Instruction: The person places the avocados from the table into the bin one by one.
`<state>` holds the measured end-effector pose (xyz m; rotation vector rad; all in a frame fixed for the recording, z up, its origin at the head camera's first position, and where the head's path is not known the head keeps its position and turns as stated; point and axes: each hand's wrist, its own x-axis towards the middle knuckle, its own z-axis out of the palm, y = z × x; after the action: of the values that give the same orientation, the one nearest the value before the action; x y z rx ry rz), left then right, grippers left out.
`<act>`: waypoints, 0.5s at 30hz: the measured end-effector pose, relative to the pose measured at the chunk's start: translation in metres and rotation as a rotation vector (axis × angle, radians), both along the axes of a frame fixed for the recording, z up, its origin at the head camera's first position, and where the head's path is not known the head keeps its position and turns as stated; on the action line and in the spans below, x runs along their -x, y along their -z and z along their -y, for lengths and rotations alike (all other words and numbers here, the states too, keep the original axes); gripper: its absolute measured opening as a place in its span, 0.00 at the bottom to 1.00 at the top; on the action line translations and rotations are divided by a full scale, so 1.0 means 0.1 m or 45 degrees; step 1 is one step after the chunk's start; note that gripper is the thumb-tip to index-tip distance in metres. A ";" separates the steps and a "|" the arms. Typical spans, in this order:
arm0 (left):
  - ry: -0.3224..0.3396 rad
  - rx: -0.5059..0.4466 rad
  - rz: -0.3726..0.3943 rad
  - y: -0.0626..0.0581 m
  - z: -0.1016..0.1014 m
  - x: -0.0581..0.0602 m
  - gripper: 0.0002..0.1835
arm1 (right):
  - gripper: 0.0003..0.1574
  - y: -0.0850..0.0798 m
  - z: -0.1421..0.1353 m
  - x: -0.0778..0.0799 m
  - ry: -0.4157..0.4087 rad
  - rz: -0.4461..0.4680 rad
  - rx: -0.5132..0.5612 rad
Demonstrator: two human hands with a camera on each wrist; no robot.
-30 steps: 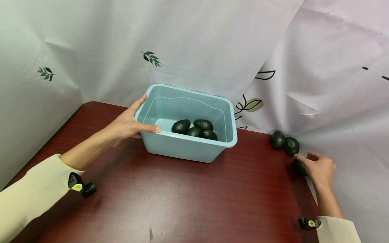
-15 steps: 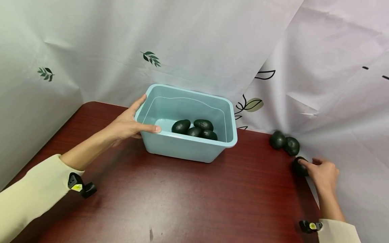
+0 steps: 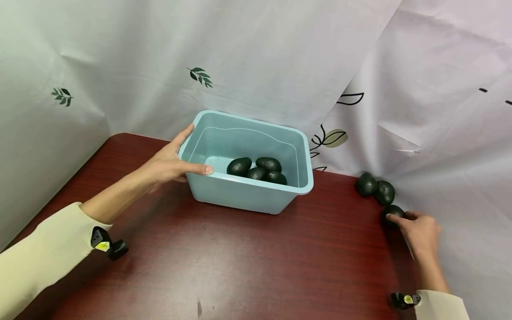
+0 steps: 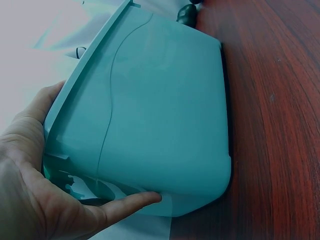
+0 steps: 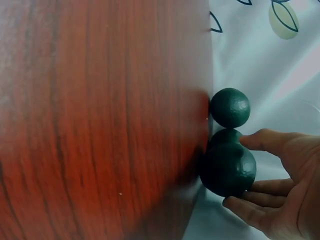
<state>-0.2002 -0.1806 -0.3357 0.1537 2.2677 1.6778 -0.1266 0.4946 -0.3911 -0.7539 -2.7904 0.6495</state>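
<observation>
A light blue plastic bin (image 3: 240, 195) stands on the table with several dark green avocados (image 3: 239, 166) inside. My left hand (image 3: 166, 165) grips its left end, thumb over the front rim and the other fingers along the side; the left wrist view shows them spread around the bin's corner. At the table's right edge my right hand (image 3: 423, 231) holds an avocado (image 3: 391, 213) between thumb and fingers. Just behind it lie two more avocados, a nearer one (image 3: 385, 192) and a farther one (image 3: 366, 184). In the right wrist view the held avocado (image 5: 227, 170) partly hides the nearer one.
The reddish-brown wooden table (image 3: 248, 258) runs back to a white cloth (image 3: 260, 58) with leaf prints. This cloth hangs close behind the bin and along the right edge, by the avocados. Each wrist wears a small black camera, the left one (image 3: 108, 244) over a cream sleeve.
The right hand has shifted slightly left and away from the body, and the avocado under it has moved nearer to the two behind. The left hand and bin have stayed in place.
</observation>
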 end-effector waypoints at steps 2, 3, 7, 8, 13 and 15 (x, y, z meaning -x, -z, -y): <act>-0.001 -0.003 0.001 0.00 0.00 0.00 0.75 | 0.49 0.01 0.00 0.01 0.005 0.001 0.015; -0.001 -0.007 0.002 0.00 -0.01 0.01 0.75 | 0.50 0.02 0.00 0.01 0.009 0.001 0.025; -0.001 -0.012 0.004 0.00 -0.01 0.00 0.75 | 0.49 0.05 -0.01 0.02 0.013 -0.024 0.022; 0.000 -0.012 0.003 0.00 -0.01 0.00 0.75 | 0.49 0.06 -0.02 0.02 0.014 -0.033 0.021; -0.003 -0.005 0.001 -0.01 -0.01 0.00 0.75 | 0.46 0.11 -0.03 0.01 0.048 -0.083 0.057; -0.005 -0.005 0.002 -0.01 -0.01 -0.01 0.75 | 0.46 0.12 -0.04 0.01 0.066 -0.105 0.075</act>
<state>-0.1996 -0.1792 -0.3347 0.1489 2.2650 1.6844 -0.1275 0.4984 -0.4030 -0.7888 -2.6792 0.7388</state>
